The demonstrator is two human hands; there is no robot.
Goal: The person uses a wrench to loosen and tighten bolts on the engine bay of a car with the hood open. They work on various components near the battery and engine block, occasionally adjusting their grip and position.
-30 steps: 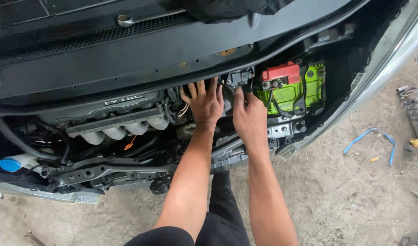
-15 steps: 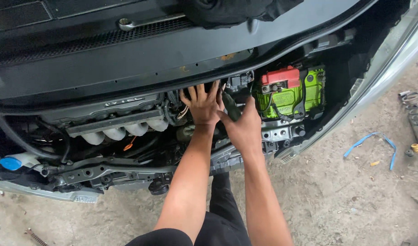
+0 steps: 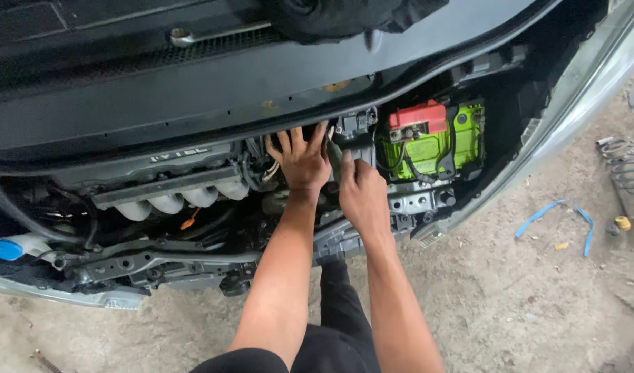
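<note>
I look down into a car's open engine bay. My left hand [image 3: 301, 160] reaches deep in, fingers spread against dark parts behind the silver intake manifold [image 3: 170, 200]. My right hand [image 3: 358, 190] sits just right of it, fingers curled around a dark greenish part [image 3: 336, 157] near a black connector block [image 3: 357, 124]. What exactly it grips is partly hidden by both hands. A bright green battery [image 3: 431, 148] with a red terminal cover [image 3: 417, 116] sits right of my right hand.
The raised black hood and cowl [image 3: 192, 76] fill the top. A blue-capped reservoir [image 3: 7, 249] is at the far left. On the dirt floor at right lie a blue strap [image 3: 555, 214] and a coil spring [image 3: 624, 162]. My dark trouser legs stand below.
My right hand has moved left and up from beside the battery bracket, closing in next to the left hand. The left hand has stayed in the same spot.
</note>
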